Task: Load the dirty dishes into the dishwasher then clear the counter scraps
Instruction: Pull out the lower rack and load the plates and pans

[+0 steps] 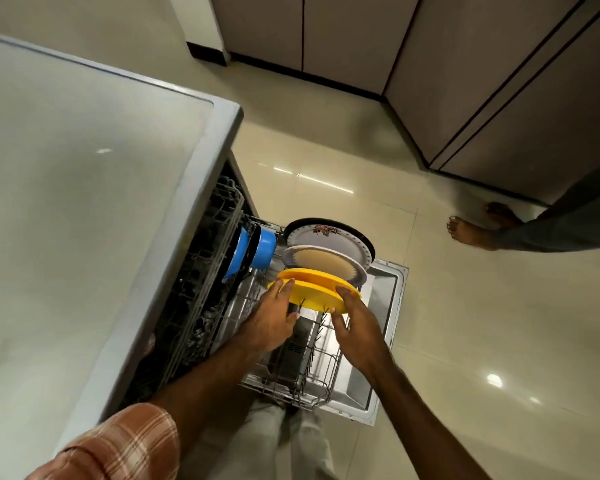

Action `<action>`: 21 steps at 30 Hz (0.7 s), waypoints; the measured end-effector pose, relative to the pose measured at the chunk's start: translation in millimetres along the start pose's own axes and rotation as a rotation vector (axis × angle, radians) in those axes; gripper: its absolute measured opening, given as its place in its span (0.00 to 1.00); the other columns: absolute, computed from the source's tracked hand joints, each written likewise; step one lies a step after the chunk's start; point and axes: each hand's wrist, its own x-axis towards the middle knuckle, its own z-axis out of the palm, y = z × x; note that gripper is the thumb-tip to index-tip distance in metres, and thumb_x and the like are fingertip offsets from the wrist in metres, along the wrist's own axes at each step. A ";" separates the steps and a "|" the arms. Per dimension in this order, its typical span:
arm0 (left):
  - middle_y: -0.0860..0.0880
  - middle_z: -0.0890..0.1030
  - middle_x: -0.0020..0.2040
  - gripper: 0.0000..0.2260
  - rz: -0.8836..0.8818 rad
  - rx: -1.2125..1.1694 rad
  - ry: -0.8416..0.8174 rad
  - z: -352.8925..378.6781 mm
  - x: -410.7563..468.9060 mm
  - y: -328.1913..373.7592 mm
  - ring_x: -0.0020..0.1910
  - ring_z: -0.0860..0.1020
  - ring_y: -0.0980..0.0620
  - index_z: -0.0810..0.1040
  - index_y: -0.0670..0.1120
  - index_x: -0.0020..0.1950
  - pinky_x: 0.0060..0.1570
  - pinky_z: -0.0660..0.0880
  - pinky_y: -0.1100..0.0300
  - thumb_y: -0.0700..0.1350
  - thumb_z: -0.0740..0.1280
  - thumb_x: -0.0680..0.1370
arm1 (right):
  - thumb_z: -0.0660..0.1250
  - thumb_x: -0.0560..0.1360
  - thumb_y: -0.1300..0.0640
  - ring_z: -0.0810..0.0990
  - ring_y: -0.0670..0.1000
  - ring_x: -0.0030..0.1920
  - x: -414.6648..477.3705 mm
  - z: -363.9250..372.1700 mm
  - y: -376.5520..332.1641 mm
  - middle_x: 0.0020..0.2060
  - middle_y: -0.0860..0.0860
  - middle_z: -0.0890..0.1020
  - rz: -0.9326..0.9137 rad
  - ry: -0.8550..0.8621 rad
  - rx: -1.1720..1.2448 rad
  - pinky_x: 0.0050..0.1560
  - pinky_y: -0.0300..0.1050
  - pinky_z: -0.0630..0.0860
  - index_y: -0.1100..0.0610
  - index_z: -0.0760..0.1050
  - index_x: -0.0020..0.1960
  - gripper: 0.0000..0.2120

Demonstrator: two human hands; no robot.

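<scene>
The dishwasher's lower rack (317, 370) is pulled out over the open door (387, 306). Standing on edge in its tines are a large flowered white plate (329, 239), a cream-centred plate (326, 263) and two yellow plates (317, 289) nearest me. My left hand (274, 315) holds the left edge of the nearest yellow plate. My right hand (355, 322) holds its right edge, fingers over the rim. Blue bowls (257, 249) stand at the rack's left, partly under the counter.
A pale counter top (84, 202) with a grey edge overhangs the dishwasher on the left. Another person's bare feet (475, 230) stand on the glossy tiled floor at the right. Cabinet doors (499, 81) line the far side. My own legs (284, 441) are below the rack.
</scene>
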 end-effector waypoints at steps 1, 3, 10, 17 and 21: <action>0.50 0.47 0.83 0.36 0.004 0.010 0.028 -11.1 -14.6 5.8 0.81 0.54 0.46 0.48 0.53 0.83 0.77 0.62 0.44 0.51 0.66 0.82 | 0.61 0.85 0.51 0.69 0.52 0.76 -8.0 -8.3 -12.9 0.78 0.51 0.69 -0.030 -0.006 -0.018 0.74 0.43 0.64 0.54 0.65 0.80 0.24; 0.50 0.47 0.83 0.35 0.031 0.046 0.099 -32.7 -41.2 16.7 0.81 0.53 0.46 0.48 0.53 0.83 0.77 0.61 0.45 0.53 0.65 0.82 | 0.60 0.86 0.50 0.65 0.50 0.78 -21.2 -20.8 -35.5 0.80 0.50 0.65 -0.096 -0.022 -0.042 0.75 0.42 0.60 0.52 0.63 0.81 0.25; 0.49 0.46 0.83 0.33 0.023 0.111 0.365 -101.2 -155.1 17.7 0.82 0.48 0.48 0.49 0.53 0.83 0.78 0.54 0.45 0.56 0.61 0.82 | 0.61 0.85 0.48 0.60 0.48 0.81 -60.4 -29.4 -139.5 0.81 0.48 0.63 -0.365 -0.099 -0.037 0.80 0.51 0.61 0.50 0.59 0.83 0.28; 0.47 0.52 0.83 0.32 -0.179 -0.042 0.605 -119.6 -271.8 -43.5 0.82 0.51 0.47 0.56 0.51 0.82 0.78 0.57 0.44 0.56 0.62 0.81 | 0.61 0.85 0.47 0.52 0.38 0.78 -114.3 7.7 -240.7 0.80 0.38 0.57 -0.605 -0.277 -0.062 0.78 0.40 0.54 0.46 0.57 0.83 0.28; 0.48 0.49 0.83 0.32 -0.376 -0.157 0.712 -110.4 -342.5 -88.7 0.82 0.48 0.48 0.54 0.52 0.83 0.79 0.55 0.44 0.57 0.62 0.82 | 0.61 0.85 0.47 0.52 0.37 0.78 -147.3 53.9 -285.3 0.78 0.35 0.56 -0.762 -0.432 -0.130 0.77 0.40 0.55 0.44 0.57 0.83 0.28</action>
